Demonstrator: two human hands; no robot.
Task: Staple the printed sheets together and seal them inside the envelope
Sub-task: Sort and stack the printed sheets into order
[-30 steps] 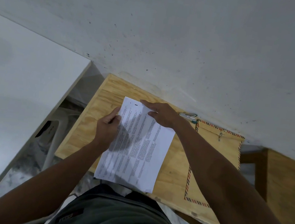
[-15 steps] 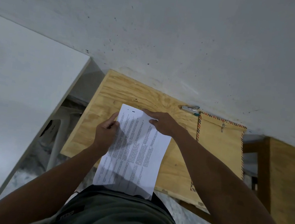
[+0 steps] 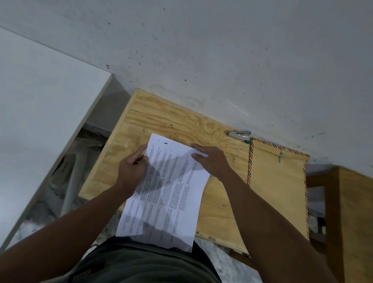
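The printed sheets (image 3: 168, 194) lie stacked on the plywood table (image 3: 182, 126), their near end hanging over the front edge. My left hand (image 3: 131, 172) pinches their left edge between thumb and curled fingers. My right hand (image 3: 211, 161) rests flat on the far right corner of the stack, fingers straight. A small silver stapler (image 3: 239, 134) lies at the back of the table by the wall, beyond my right hand. The brown envelope (image 3: 277, 185) with a striped border and string clasp lies to the right of the sheets.
A grey wall (image 3: 217, 49) runs behind the table. A white board (image 3: 28, 119) leans at the left, with a white plastic chair (image 3: 75, 173) in the gap. Another wooden piece (image 3: 365, 226) stands at the right. My lap is at the bottom.
The stack has shifted a little nearer me, away from the table's back. My right hand slid from the top edge to the top right corner. The stapler now lies uncovered.
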